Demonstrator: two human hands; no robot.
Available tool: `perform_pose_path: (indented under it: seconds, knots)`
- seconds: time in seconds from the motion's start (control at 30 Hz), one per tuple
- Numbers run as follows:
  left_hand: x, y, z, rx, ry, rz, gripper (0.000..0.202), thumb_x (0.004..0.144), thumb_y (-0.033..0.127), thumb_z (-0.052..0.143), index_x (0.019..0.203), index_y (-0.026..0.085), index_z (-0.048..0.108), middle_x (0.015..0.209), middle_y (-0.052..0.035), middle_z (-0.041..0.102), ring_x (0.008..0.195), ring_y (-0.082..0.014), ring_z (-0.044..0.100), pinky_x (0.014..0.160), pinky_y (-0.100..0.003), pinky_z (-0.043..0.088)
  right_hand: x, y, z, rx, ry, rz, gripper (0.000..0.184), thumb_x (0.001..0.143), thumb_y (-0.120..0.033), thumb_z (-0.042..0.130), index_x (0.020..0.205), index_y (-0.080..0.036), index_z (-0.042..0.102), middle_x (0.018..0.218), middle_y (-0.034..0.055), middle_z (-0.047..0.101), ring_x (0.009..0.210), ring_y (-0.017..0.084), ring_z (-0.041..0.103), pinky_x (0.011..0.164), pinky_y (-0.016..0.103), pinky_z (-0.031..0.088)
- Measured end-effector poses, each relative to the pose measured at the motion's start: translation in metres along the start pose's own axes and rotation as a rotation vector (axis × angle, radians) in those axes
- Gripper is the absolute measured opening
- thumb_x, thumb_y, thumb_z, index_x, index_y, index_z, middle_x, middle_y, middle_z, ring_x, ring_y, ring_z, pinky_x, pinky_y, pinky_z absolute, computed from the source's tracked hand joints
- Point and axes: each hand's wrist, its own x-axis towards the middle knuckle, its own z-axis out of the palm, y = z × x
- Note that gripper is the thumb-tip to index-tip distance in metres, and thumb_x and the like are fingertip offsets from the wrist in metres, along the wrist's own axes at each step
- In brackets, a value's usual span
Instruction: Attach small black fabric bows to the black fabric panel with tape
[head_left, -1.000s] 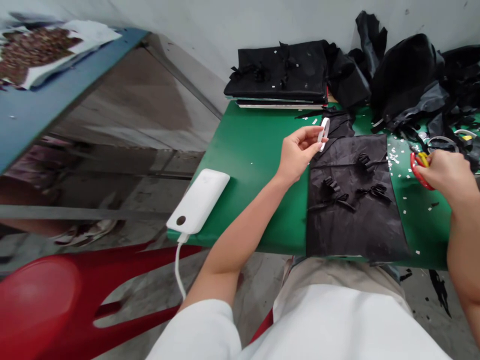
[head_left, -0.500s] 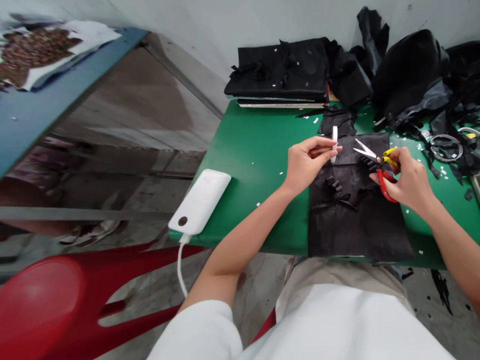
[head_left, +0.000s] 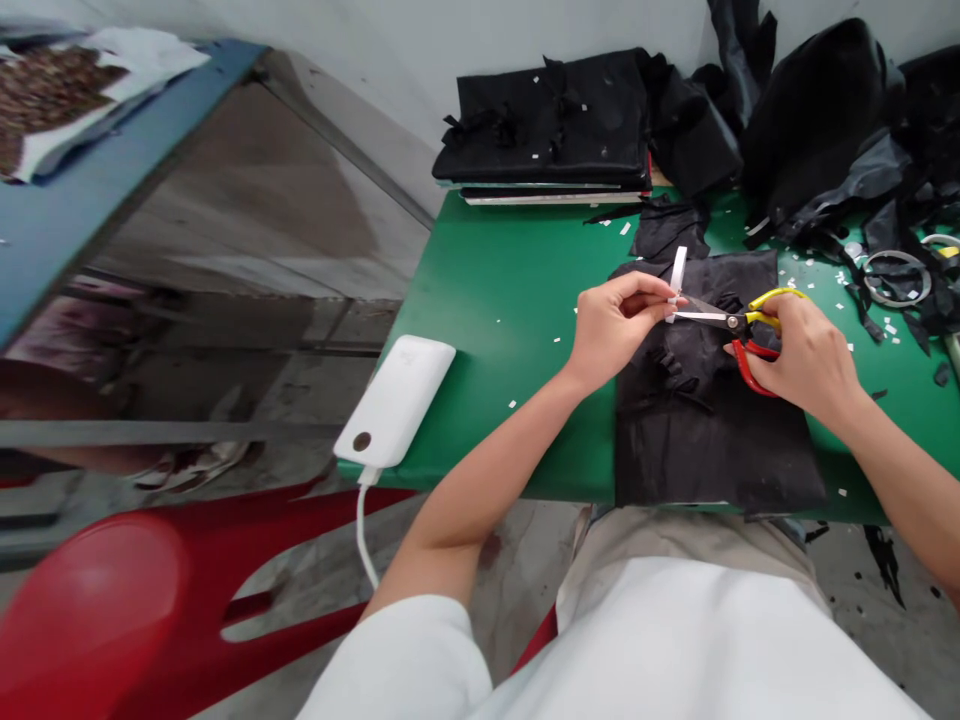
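Note:
Between the thumb and fingers of my left hand (head_left: 619,318) is a narrow white strip (head_left: 679,265), its upper end sticking up. My right hand (head_left: 810,350) grips scissors (head_left: 733,321) with one yellow and one red handle. Their blades point left and reach the strip right at my left fingertips; whether they cut into it is too small to tell. Under both hands lies a black fabric sheet (head_left: 712,440) with small gathered black pieces on it. A smaller crumpled black cloth piece (head_left: 667,228) is just behind.
A green table (head_left: 480,270) carries a white power bank (head_left: 397,400) with a cable, a stack of folded black fabric (head_left: 547,120), a heap of black cloth (head_left: 817,120), a white ring (head_left: 896,278) and scattered white bits. To the left are a red chair (head_left: 90,610) and a blue table (head_left: 150,150).
My right hand has moved left with the scissors, bringing the blades from apart to the white strip at my left fingertips. The strip now leans slightly right. The view has shifted a little.

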Motion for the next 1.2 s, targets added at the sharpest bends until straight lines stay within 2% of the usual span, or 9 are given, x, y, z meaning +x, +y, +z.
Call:
perform_pose_path:
  seconds: [0.13, 0.27, 0.37, 0.53, 0.77, 0.93, 1.03, 1.2]
  knots:
    - [-0.001, 0.000, 0.000, -0.045, -0.017, 0.039, 0.013, 0.073, 0.017, 0.078, 0.070, 0.016, 0.066, 0.084, 0.0000, 0.074, 0.087, -0.0183, 0.078, 0.081, -0.028, 0.064, -0.001, 0.001, 0.003, 0.012, -0.020, 0.026, 0.034, 0.085, -0.039, 0.064, 0.111, -0.021, 0.054, 0.108, 0.0163, 0.066, 0.104, 0.033, 0.063, 0.084, 0.044, 0.051]
    - [-0.001, 0.000, -0.002, -0.007, -0.046, 0.031, 0.013, 0.075, 0.022, 0.079, 0.078, 0.017, 0.068, 0.089, -0.0012, 0.075, 0.091, -0.0194, 0.078, 0.087, -0.032, 0.064, -0.001, 0.003, 0.004, -0.017, 0.004, 0.036, 0.037, 0.086, -0.044, 0.062, 0.112, -0.020, 0.054, 0.109, 0.0173, 0.064, 0.106, 0.035, 0.060, 0.091, 0.047, 0.048]
    - [-0.002, 0.000, -0.002, 0.022, -0.086, 0.006, 0.016, 0.076, 0.024, 0.080, 0.086, 0.018, 0.070, 0.094, -0.0018, 0.076, 0.097, -0.0204, 0.077, 0.093, -0.035, 0.063, -0.001, 0.004, 0.002, -0.027, 0.019, 0.038, 0.035, 0.088, -0.045, 0.060, 0.113, -0.021, 0.053, 0.106, 0.0165, 0.064, 0.104, 0.035, 0.059, 0.090, 0.047, 0.048]
    - [-0.004, 0.000, 0.000, 0.031, -0.116, 0.001, 0.011, 0.077, 0.020, 0.077, 0.085, 0.019, 0.069, 0.095, -0.0009, 0.076, 0.096, -0.0191, 0.076, 0.093, -0.035, 0.063, -0.002, 0.007, 0.001, -0.101, 0.043, -0.019, 0.031, 0.089, -0.043, 0.060, 0.112, -0.025, 0.053, 0.102, 0.0135, 0.065, 0.100, 0.034, 0.059, 0.088, 0.047, 0.048]
    - [-0.004, -0.001, 0.001, 0.042, -0.135, 0.018, 0.009, 0.076, 0.017, 0.075, 0.083, 0.019, 0.070, 0.093, -0.0007, 0.076, 0.093, -0.0165, 0.075, 0.090, -0.032, 0.063, -0.002, 0.008, 0.000, -0.168, 0.038, -0.032, 0.027, 0.090, -0.046, 0.059, 0.109, -0.027, 0.058, 0.093, 0.0098, 0.068, 0.089, 0.030, 0.060, 0.075, 0.041, 0.045]
    - [-0.004, -0.002, 0.000, 0.074, -0.124, 0.018, 0.011, 0.076, 0.016, 0.075, 0.085, 0.019, 0.070, 0.092, -0.0006, 0.075, 0.086, -0.0145, 0.074, 0.087, -0.030, 0.063, -0.003, 0.002, -0.005, -0.201, 0.036, 0.048, 0.027, 0.093, -0.051, 0.055, 0.097, -0.025, 0.064, 0.084, 0.0084, 0.068, 0.078, 0.026, 0.061, 0.060, 0.035, 0.031]
    - [-0.004, -0.004, 0.000, 0.064, -0.127, 0.035, 0.011, 0.076, 0.014, 0.073, 0.086, 0.019, 0.071, 0.090, -0.0005, 0.075, 0.086, -0.0141, 0.074, 0.085, -0.029, 0.062, -0.004, 0.003, -0.005, -0.259, 0.040, 0.020, 0.027, 0.094, -0.048, 0.054, 0.092, -0.024, 0.065, 0.079, 0.0069, 0.069, 0.073, 0.022, 0.060, 0.057, 0.033, 0.026]
    - [-0.003, -0.007, 0.000, 0.069, -0.141, 0.068, 0.012, 0.075, 0.013, 0.072, 0.086, 0.017, 0.071, 0.089, -0.0006, 0.074, 0.086, -0.0125, 0.073, 0.084, -0.025, 0.062, -0.005, 0.005, 0.003, -0.348, 0.142, -0.013, 0.025, 0.090, -0.046, 0.060, 0.085, -0.022, 0.066, 0.069, 0.0025, 0.066, 0.063, 0.016, 0.054, 0.055, 0.031, 0.020]
